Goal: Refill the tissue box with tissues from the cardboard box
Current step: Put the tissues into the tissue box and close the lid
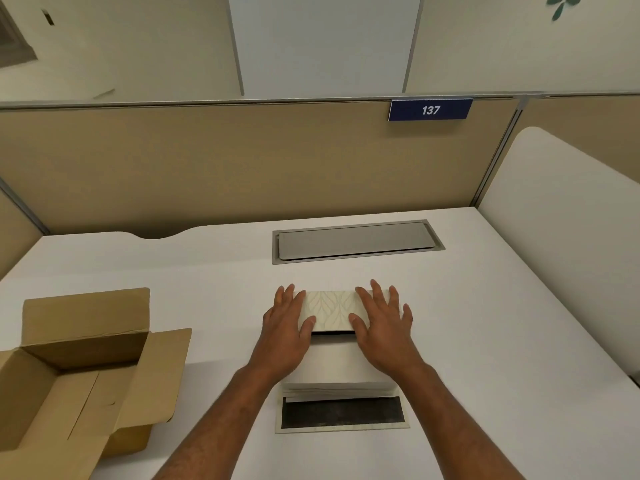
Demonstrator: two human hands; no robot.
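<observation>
The tissue box (341,427) lies open on the white desk in front of me. Its leaf-patterned far flap (330,311) is raised over a white stack of tissues (334,362). The near flap (343,412) lies flat with its dark inside facing up. My left hand (285,320) grips the left end of the far flap and my right hand (384,320) the right end, fingers spread over it and thumbs on its near edge. The brown cardboard box (69,375) stands open at the left, and the part of its inside that shows is bare.
A grey cable hatch (356,240) is set into the desk behind the tissue box. Beige partition walls (207,168) close the back and left. A white rounded panel (561,237) borders the right side. A blue sign reading 137 (430,109) hangs on the partition.
</observation>
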